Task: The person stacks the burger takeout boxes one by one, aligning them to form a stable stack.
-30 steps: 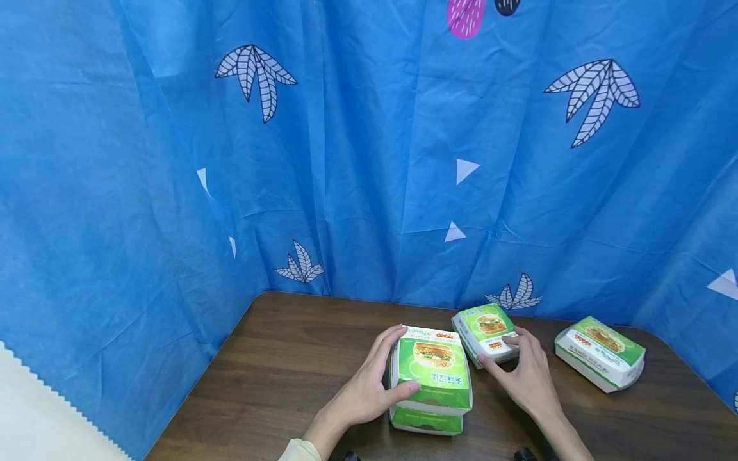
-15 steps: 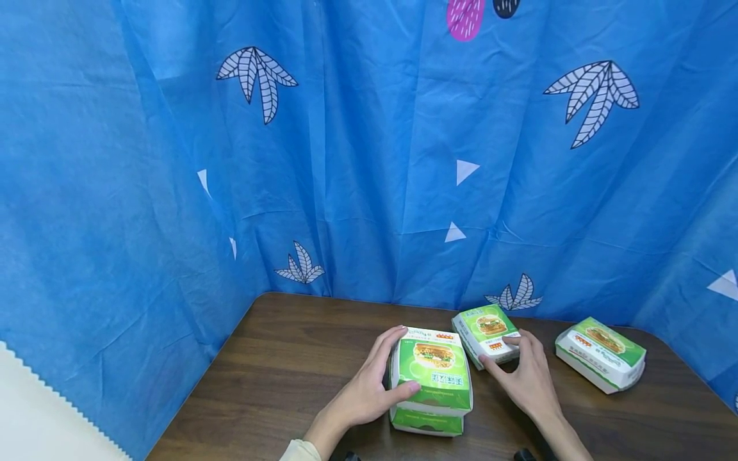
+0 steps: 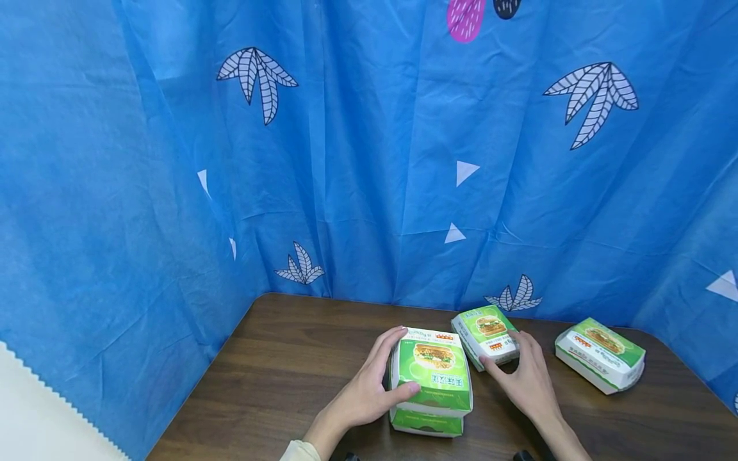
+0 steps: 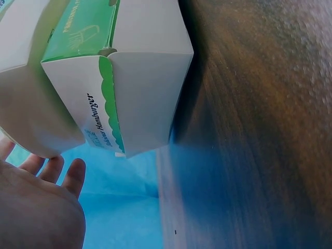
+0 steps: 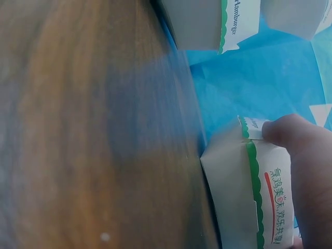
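Note:
Two green-and-white paper hamburger boxes are stacked in the head view, the upper box sitting on the lower box. My left hand holds the upper one from its left side, thumb on the front part and fingers toward the back corner. In the left wrist view, fingertips touch that box's side. Behind and right of the stack lies another hamburger box; my right hand grips its near end. The right thumb presses near its corner in the right wrist view; the other fingers are mostly hidden.
A further hamburger box lies on the right part of the dark wooden table. A blue patterned curtain hangs along the table's back and sides. Something white with a zigzag edge shows at the lower left.
My right index finger has slid from the top of the box to its right edge. The left hand and the stack look still.

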A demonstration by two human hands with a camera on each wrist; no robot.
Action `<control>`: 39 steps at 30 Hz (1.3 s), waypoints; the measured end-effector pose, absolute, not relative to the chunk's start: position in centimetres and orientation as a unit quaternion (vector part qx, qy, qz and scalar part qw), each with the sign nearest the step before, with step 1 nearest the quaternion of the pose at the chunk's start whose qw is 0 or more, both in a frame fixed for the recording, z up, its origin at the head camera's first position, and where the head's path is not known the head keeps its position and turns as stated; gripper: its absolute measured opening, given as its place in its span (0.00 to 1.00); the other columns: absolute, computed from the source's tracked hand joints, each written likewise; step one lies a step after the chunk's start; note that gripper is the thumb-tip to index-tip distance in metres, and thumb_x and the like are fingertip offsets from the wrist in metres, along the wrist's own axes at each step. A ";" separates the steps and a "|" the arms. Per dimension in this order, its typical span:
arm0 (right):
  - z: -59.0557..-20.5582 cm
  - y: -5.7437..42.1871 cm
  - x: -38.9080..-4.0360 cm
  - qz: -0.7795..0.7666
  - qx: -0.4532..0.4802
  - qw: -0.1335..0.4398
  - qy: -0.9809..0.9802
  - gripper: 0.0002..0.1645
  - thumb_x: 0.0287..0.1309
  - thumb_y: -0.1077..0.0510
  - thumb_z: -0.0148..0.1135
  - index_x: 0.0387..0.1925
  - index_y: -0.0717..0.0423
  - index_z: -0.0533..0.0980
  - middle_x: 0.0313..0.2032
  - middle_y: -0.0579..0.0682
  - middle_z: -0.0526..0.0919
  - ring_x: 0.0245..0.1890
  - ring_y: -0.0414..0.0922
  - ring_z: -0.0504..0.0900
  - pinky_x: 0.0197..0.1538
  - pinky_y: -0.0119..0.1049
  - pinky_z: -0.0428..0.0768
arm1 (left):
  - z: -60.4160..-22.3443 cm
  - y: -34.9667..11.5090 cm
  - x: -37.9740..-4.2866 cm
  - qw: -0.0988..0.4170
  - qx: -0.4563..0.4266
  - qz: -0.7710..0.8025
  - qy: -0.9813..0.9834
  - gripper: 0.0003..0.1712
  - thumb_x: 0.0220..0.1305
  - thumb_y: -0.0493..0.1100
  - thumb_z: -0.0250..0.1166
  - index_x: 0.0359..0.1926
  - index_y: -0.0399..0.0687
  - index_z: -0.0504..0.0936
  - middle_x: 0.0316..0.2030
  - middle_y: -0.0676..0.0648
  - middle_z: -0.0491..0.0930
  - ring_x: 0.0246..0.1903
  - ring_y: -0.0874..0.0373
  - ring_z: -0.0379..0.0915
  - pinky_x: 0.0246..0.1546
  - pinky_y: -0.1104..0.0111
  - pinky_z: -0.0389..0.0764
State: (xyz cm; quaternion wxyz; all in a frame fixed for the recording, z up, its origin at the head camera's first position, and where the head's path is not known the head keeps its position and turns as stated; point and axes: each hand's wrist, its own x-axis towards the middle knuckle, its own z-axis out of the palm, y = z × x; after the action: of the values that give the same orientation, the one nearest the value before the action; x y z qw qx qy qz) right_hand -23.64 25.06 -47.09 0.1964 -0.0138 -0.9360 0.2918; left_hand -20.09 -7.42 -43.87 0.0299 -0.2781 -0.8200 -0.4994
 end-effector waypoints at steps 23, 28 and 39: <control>-46.7 25.0 -23.5 0.320 -0.026 0.173 -0.931 0.60 0.57 0.35 0.73 0.74 0.69 0.58 0.72 0.74 0.56 0.70 0.69 0.58 0.67 0.71 0.62 | -43.7 -7.5 -20.0 0.013 -0.264 -0.502 -0.823 0.48 0.64 0.61 0.67 0.79 0.72 0.53 0.78 0.63 0.51 0.73 0.59 0.56 0.73 0.50 0.64; -46.4 24.9 -23.5 0.325 -0.031 0.165 -0.931 0.61 0.57 0.34 0.73 0.75 0.69 0.57 0.72 0.74 0.55 0.71 0.69 0.58 0.68 0.71 0.62 | -43.7 -7.5 -20.0 0.012 -0.263 -0.501 -0.824 0.48 0.64 0.62 0.68 0.79 0.73 0.52 0.78 0.63 0.51 0.73 0.59 0.56 0.72 0.50 0.64; -45.9 24.9 -23.5 0.332 -0.028 0.185 -0.925 0.60 0.56 0.37 0.75 0.74 0.69 0.58 0.72 0.73 0.56 0.70 0.68 0.58 0.67 0.69 0.63 | -43.8 -7.4 -20.1 0.027 -0.272 -0.499 -0.823 0.48 0.65 0.61 0.67 0.79 0.70 0.53 0.78 0.61 0.52 0.74 0.58 0.55 0.73 0.50 0.64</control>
State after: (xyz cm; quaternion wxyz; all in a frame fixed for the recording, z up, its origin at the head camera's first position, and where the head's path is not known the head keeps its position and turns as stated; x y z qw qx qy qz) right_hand -23.48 24.94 -45.92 0.1845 -0.0277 -0.9248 0.3317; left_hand -20.07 -7.43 -43.82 0.0267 -0.2718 -0.8227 -0.4986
